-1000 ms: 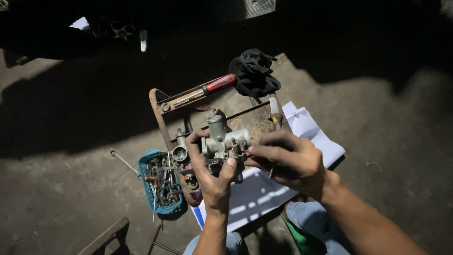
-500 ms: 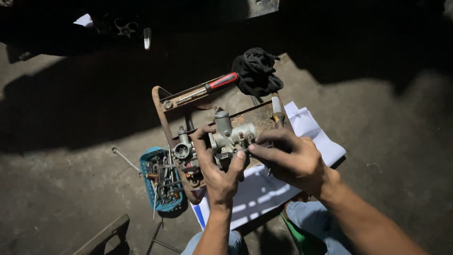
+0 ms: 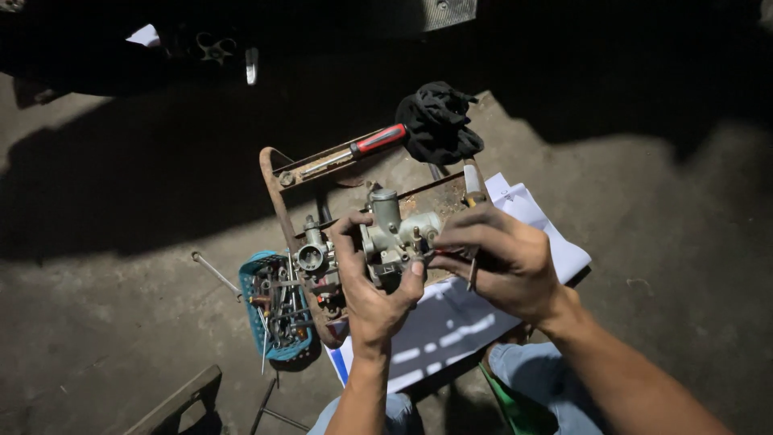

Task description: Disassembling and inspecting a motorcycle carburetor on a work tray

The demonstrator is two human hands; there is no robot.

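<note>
My left hand (image 3: 369, 286) grips a grey metal carburetor (image 3: 392, 236) from below, holding it upright above a rusty metal frame (image 3: 274, 189). My right hand (image 3: 503, 259) is closed on a thin tool (image 3: 472, 271) whose shaft hangs down between the fingers, with its fingertips against the carburetor's right side. A second carburetor (image 3: 312, 254) lies on the frame just left of my left hand.
A red-handled screwdriver (image 3: 364, 147) and a black cloth (image 3: 439, 121) rest at the frame's far end. A blue basket (image 3: 274, 308) of small tools sits left on the concrete floor. White paper (image 3: 451, 322) lies under my hands. My knees in jeans show below.
The carburetor and both hands have shifted slightly right and down in view. My right fingers have closed in on the carburetor's side.
</note>
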